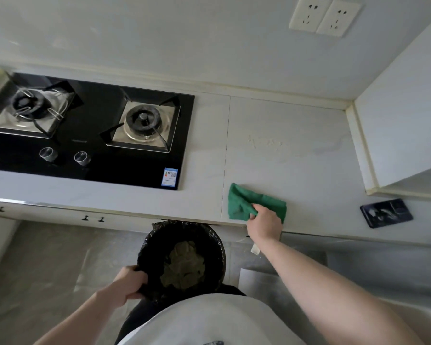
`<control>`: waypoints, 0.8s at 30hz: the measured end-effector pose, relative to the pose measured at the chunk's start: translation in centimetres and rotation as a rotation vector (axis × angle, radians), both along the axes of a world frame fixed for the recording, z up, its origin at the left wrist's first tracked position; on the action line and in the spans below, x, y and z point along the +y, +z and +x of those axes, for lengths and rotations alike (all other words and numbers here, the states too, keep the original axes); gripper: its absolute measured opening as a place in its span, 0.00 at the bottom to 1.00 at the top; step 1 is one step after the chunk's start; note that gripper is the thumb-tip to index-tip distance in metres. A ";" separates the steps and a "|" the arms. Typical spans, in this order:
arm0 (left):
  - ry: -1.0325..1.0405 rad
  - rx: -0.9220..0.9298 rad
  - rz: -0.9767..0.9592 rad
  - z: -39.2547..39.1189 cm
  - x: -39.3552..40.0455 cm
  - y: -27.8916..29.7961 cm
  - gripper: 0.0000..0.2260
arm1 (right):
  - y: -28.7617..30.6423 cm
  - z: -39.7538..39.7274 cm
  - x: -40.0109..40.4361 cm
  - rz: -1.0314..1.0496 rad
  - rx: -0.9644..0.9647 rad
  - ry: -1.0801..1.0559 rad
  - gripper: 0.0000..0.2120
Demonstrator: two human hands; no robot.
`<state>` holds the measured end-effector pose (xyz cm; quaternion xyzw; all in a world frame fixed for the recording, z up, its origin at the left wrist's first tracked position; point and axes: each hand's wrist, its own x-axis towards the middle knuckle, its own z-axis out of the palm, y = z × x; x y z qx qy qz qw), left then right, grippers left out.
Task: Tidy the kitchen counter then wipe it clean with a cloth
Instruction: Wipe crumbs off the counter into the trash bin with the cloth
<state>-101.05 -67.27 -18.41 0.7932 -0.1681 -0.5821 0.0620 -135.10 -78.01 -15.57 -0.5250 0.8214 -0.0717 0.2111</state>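
A green cloth (244,202) lies crumpled on the pale counter (296,170) near its front edge. My right hand (264,224) grips the cloth's near side, fingers curled into the fabric. Below the counter edge a round bin lined with a black bag (209,237) holds greenish scraps (183,265). My left hand (128,286) grips the bin's near left rim and holds it just under the counter edge. Faint crumbs or a stain (264,143) mark the counter behind the cloth.
A black glass two-burner gas hob (92,135) with two knobs fills the counter's left part. A dark small tray (386,212) lies at the right near the front edge. A white wall block (403,135) bounds the counter on the right. Two sockets (324,16) sit on the wall.
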 end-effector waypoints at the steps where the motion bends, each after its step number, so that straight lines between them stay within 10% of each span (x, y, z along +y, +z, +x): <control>1: -0.005 -0.001 -0.003 0.0 0.1 0.0 0.09 | 0.2 1.4 0.6 0.003 -0.012 0.078 0.16; 8: -0.003 -0.003 -0.003 -0.2 0.4 -0.1 0.10 | 1.3 9.9 1.0 0.273 -0.335 0.706 0.19; 19: 0.021 0.005 -0.007 0.7 0.7 -0.6 0.14 | 5.9 2.4 -12.6 -0.182 -0.245 0.296 0.12; 24: 0.015 0.001 0.012 0.9 0.7 -1.0 0.13 | 2.0 0.7 -15.0 -0.081 -0.088 0.290 0.15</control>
